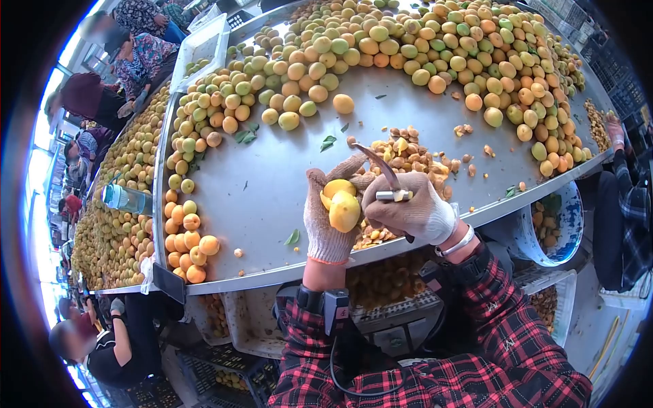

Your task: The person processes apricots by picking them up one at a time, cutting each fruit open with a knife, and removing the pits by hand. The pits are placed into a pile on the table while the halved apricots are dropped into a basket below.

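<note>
My left hand [330, 221], in a stained knit glove, holds a cut-open yellow fruit [344, 209] over the table's front edge. Close on its right, my gloved right hand [410, 207] is wrapped round a knife [392, 196] with a curved dark blade that points up and left. The blade stands apart from the fruit, above it. Behind both hands, a heap of pits and scraps [408, 156] lies on the metal table [272, 183]. More scraps show beneath my hands.
Whole fruits [388, 46] are piled along the table's back, with more at its left [190, 240]. A bottle [126, 198] stands beyond the left rim. A bucket [575, 228] and crates sit below the front edge. Other people work at left and right.
</note>
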Motion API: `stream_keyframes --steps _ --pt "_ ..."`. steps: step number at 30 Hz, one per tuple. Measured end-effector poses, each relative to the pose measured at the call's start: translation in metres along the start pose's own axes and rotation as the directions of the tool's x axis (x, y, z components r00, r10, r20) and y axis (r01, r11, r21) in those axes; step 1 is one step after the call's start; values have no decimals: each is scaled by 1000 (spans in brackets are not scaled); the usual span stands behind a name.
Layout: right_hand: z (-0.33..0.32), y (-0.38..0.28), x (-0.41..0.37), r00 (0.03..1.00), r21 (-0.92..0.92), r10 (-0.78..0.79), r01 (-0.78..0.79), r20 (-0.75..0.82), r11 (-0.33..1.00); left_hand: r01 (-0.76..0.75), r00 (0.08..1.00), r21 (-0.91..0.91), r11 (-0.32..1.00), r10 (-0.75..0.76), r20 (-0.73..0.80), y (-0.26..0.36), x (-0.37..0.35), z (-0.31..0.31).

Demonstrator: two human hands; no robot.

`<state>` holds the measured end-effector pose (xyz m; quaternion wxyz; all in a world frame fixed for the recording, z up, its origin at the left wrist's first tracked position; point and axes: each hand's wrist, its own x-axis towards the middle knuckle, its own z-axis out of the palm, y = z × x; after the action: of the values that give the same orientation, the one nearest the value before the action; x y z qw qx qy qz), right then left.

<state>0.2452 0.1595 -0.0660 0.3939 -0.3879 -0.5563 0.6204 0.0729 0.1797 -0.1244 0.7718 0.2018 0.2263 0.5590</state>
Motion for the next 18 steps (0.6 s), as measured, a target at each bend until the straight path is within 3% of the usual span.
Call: stream_keyframes --steps 1,2,4,5,8,9,10,12,16,18 --pt "0 2 1 1000 27 8 -7 -23 1000 47 995 -87 995 -38 96 0 3 -5" --pt "2 5 3 1000 28 8 -7 -24 1000 48 995 -86 995 -40 96 -2 4 -5" --pt "10 11 9 953 -249 -285 254 -100 935 -137 978 152 979 157 -135 -10 6 -1" --pt "14 18 13 920 -427 -375 295 -114 855 -203 953 305 930 259 -154 -12 5 3" --pt "17 27 13 895 -498 -441 350 -73 793 -198 940 326 924 273 -203 -11 4 7" --pt "15 27 14 896 -523 -441 357 -42 774 -167 956 218 962 211 -201 -10 4 5" --pt "14 26 13 896 -522 -442 357 -42 775 -167 956 219 961 211 -201 -9 4 5" --pt "12 17 10 904 -368 -428 390 -21 844 -95 981 138 986 116 -156 -7 4 4" --pt "12 21 11 898 -385 -438 413 23 826 -125 974 186 975 156 -164 -10 4 1" --pt "15 20 9 921 -439 -389 339 -24 832 -163 964 315 935 219 -153 -10 3 2"
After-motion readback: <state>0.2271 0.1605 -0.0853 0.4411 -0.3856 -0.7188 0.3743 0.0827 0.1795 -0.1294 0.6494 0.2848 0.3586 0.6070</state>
